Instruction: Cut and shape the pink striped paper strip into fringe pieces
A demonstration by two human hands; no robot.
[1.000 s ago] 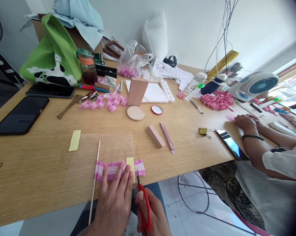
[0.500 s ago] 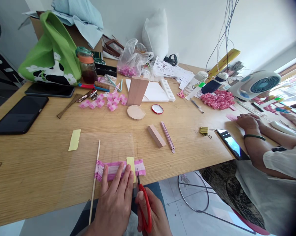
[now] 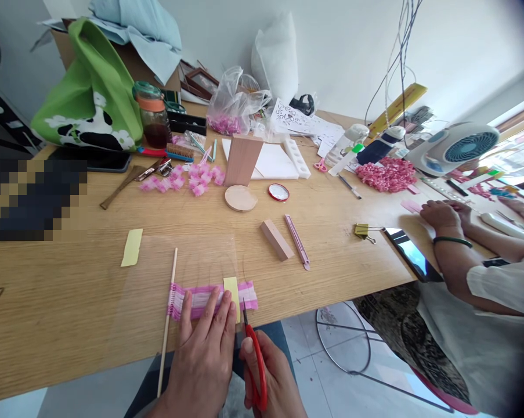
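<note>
Near the table's front edge lies a pink and white striped strip of fabric [image 3: 247,295], gathered at its left end on a thin wooden stick [image 3: 166,337]. A piece of yellow tape [image 3: 231,284] crosses it near the right end. My left hand [image 3: 207,354] lies flat on the strip, fingers stretched out and slightly apart, fingertips beside the tape. In my right hand [image 3: 273,371] are red-handled scissors [image 3: 256,348], their dark blades pointing up at the strip just right of the tape. Whether the blades are closed on the fabric I cannot tell. A clear sheet [image 3: 192,247] lies under the strip.
Beyond the strip are another yellow tape piece [image 3: 132,248], a wooden block [image 3: 277,240], a pink cutter [image 3: 297,242] and a round wooden disc [image 3: 241,198]. A co-worker's hands [image 3: 444,217] rest at the right, near a phone [image 3: 407,252] and a binder clip [image 3: 364,231].
Both hands, the scissors and the strip stay almost where they were. The view has shifted very slightly. A blocky blur now covers the phone at the far left.
</note>
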